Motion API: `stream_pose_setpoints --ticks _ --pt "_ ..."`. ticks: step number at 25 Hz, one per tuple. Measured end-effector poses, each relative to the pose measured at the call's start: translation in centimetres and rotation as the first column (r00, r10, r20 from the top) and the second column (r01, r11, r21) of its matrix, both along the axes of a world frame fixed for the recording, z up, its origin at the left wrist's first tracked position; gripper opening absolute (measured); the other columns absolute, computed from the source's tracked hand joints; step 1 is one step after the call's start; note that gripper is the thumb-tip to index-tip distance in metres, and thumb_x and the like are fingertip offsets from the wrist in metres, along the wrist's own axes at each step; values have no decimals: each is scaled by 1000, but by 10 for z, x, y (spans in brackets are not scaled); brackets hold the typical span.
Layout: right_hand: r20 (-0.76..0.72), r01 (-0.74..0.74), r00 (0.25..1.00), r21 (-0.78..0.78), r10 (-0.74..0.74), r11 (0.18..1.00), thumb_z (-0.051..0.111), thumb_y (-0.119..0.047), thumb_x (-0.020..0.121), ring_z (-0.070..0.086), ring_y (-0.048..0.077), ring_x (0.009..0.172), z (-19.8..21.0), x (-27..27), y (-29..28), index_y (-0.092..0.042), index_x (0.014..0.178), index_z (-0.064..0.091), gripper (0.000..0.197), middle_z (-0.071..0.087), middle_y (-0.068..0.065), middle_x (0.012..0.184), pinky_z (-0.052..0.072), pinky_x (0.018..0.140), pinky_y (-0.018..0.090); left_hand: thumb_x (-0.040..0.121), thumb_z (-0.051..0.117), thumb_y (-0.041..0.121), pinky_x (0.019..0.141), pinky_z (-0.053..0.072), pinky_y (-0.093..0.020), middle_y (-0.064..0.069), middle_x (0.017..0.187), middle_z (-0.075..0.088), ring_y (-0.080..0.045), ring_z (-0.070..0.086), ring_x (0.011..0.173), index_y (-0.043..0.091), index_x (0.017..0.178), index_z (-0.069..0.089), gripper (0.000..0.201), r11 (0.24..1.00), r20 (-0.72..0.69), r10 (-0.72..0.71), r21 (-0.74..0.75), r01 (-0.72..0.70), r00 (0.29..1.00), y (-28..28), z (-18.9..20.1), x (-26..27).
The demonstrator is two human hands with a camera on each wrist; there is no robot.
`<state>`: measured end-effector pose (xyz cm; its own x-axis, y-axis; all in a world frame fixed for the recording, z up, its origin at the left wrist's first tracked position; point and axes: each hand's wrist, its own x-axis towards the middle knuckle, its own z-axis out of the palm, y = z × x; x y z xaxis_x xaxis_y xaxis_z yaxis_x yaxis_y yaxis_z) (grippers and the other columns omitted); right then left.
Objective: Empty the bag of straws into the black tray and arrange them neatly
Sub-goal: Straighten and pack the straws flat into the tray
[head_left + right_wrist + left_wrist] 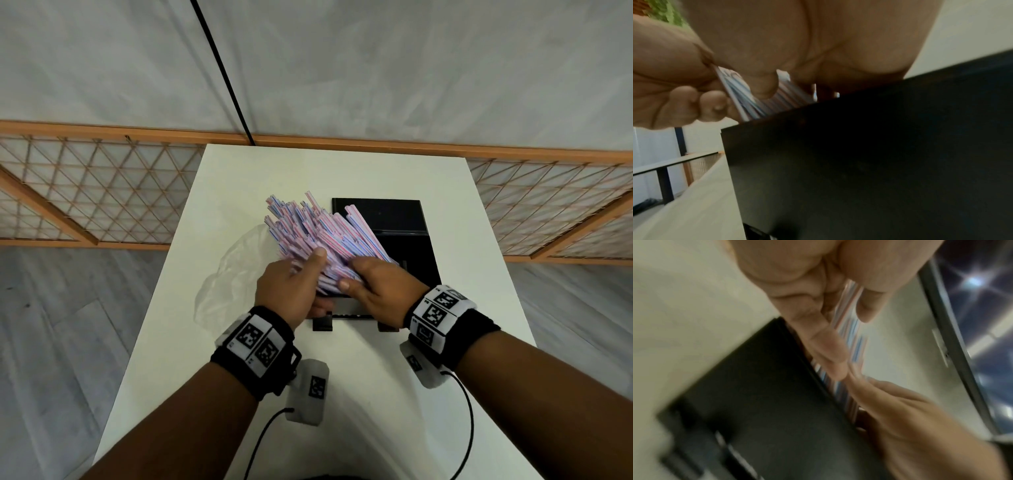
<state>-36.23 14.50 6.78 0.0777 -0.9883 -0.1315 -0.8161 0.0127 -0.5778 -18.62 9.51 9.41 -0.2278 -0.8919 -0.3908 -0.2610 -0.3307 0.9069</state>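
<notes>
The straws (pixel 310 228) are a big bunch of thin paper-wrapped sticks, pink and blue striped. I think they are very light and a bit slippery. Each one can slide past the others, so a loose hold would let some drop out. They look easy to bend or squash too, so I should squeeze just enough. The best place to hold them is near one end, with fingers wrapped round the whole bunch, and that is where I hold them now.

My left hand (pixel 294 286) is curled round the near end of the bunch from the left side, with the thumb on top. My right hand (pixel 375 291) is curled round the same end from the right. So both of my grips are closed on the straws, not spread flat. In the left wrist view I can see striped straws (pixel 849 331) running between my fingers (pixel 830 350). In the right wrist view the ends of the straws (pixel 748 97) poke out by my curled fingers (pixel 713 105).

From my hands the bunch fans up and away from me, leaning to the left. The far ends are messy and spread out wide. The bunch is above the near left part of the black tray (pixel 394 219), not lying in it yet.

The clear bag (pixel 233 270) lies crumpled on the white counter (pixel 479 274), just left of my hands. It looks empty, though it is hard to tell.

I think the next job is to lay the bunch down in the tray and line up the ends.
</notes>
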Motion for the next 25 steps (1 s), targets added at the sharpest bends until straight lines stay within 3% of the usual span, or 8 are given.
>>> stream_pose_setpoints --ticks 4,6,9,12,16,20,23,25 --pt "-166 122 980 81 -107 989 57 -67 81 58 18 77 -1 -12 10 -20 90 58 47 62 -3 82 48 70 30 75 73 67 65 55 -33 6 70 67 -18 70 60 23 79 59 46 917 303 116 -399 16 946 -4 -1 24" --pt "-239 146 965 156 -107 977 42 -82 74 59 17 74 -2 -14 10 -23 85 59 62 61 -4 75 51 71 31 72 77 65 62 50 -32 2 78 60 -24 66 68 21 92 48 56 938 309 178 -340 -67 934 -12 -6 29" --pt "-166 80 985 188 -49 979 44 -75 80 63 19 79 -5 -6 4 -23 94 62 57 65 -2 80 54 77 34 79 69 67 42 47 -27 -9 74 64 -25 62 50 13 100 54 60 995 234 93 -61 -81 968 -14 -13 22" --pt "-123 78 991 229 -50 970 42 -79 76 64 20 88 -4 -2 -4 -25 97 63 61 67 -2 88 52 82 32 86 60 67 38 49 -24 -10 77 69 -24 65 53 15 92 64 53 996 198 57 -81 -42 978 -12 -19 14" --pt "-116 31 993 392 16 920 53 -71 82 61 19 101 13 9 -21 -29 109 62 51 67 -2 109 48 90 31 83 46 79 69 59 -36 -4 67 71 -27 71 68 15 77 68 68 977 294 43 -212 22 955 -17 -18 11" --pt "-114 14 992 527 54 850 59 -66 83 49 19 128 33 12 -40 -28 138 50 67 54 -2 140 33 104 25 94 47 66 68 56 -27 1 58 70 -16 71 63 16 73 74 60 970 321 -27 -220 102 947 -18 -6 8" --pt "-78 -6 995 586 64 810 59 -58 88 44 14 130 35 13 -40 -29 143 45 64 49 -10 129 23 96 17 93 49 66 72 45 -23 7 63 66 -13 66 70 19 76 74 56 943 370 -62 -283 176 927 -19 2 5" --pt "-24 -3 1000 547 19 837 64 -55 86 52 8 114 32 19 -37 -33 135 52 55 54 -14 119 29 93 15 93 54 62 72 42 -21 8 70 65 -13 61 73 19 82 76 49 939 366 -69 -290 185 928 -22 5 2"
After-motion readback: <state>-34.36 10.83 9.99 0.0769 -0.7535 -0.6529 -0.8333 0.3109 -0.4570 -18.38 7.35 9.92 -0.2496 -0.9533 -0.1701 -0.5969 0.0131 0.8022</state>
